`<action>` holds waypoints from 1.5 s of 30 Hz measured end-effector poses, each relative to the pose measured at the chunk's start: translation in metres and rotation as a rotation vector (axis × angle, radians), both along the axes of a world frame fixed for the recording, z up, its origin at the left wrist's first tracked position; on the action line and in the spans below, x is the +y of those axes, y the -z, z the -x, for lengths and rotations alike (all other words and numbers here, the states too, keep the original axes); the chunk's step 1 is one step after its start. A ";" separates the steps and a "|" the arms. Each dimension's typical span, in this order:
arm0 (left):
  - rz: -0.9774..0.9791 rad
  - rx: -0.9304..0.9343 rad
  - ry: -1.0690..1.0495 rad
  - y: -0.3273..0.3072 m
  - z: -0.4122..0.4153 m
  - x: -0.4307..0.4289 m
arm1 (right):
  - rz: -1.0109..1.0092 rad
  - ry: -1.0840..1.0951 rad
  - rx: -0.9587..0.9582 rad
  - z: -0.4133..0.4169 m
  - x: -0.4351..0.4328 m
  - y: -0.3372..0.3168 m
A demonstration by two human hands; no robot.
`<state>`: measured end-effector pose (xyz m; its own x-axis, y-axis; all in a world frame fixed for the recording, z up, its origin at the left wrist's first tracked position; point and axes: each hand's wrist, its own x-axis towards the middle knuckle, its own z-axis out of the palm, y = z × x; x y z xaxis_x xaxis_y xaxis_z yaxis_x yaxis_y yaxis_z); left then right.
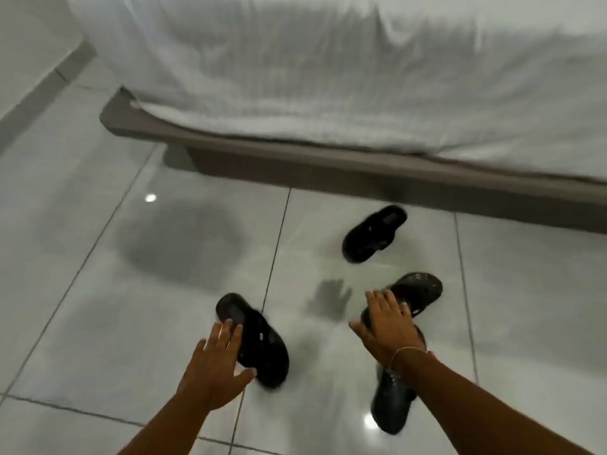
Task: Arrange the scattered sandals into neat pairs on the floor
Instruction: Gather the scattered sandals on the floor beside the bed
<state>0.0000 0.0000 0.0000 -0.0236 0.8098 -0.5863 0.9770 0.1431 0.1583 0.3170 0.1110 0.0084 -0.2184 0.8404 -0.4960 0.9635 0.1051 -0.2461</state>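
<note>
Several black sandals lie scattered on the glossy tiled floor. My left hand [215, 359] hovers with fingers spread over the near-left sandal [259, 343], partly covering its near edge. My right hand [387, 326] is spread over a sandal [418, 290] that points toward the upper right. Under my right wrist lies another sandal [392, 402], partly hidden by the arm. A further sandal [374, 233] rests alone closer to the bed. Whether either hand touches a sandal is unclear; the frame is motion-blurred.
A bed with a brown base [295, 159] and a hanging white sheet [328, 77] runs across the back. A wall skirting [42, 90] borders the far left. Pale floor tiles [98, 290] stretch to the left of the sandals.
</note>
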 end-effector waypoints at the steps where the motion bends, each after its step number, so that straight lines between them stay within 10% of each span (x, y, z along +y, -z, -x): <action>1: 0.020 0.030 0.026 0.028 0.001 0.004 | 0.003 -0.019 -0.017 0.002 0.005 0.027; 12: -0.179 -0.066 0.053 0.238 0.007 0.048 | -0.309 0.133 0.093 0.011 0.183 0.203; 20: -0.175 -0.133 0.231 0.230 0.006 0.066 | -0.148 0.206 -0.114 0.031 0.221 0.242; 34: -0.089 -0.171 0.618 0.221 -0.122 0.072 | 0.053 -0.216 0.123 0.194 0.125 0.216; 37: -0.187 -0.069 0.669 0.205 -0.108 0.087 | -0.166 -0.156 0.300 0.191 0.103 0.193; 41: -0.554 -0.077 0.497 0.186 -0.048 0.130 | -0.494 0.052 0.546 0.120 0.082 0.173; 45: -0.396 0.037 0.095 0.193 0.008 0.167 | -0.133 -0.303 0.300 0.043 0.022 0.207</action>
<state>-0.0081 0.1666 -0.1930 0.0472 0.9723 -0.2290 0.9890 -0.0133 0.1474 0.2743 0.1332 -0.1983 -0.5821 0.7687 -0.2650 0.7724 0.4209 -0.4756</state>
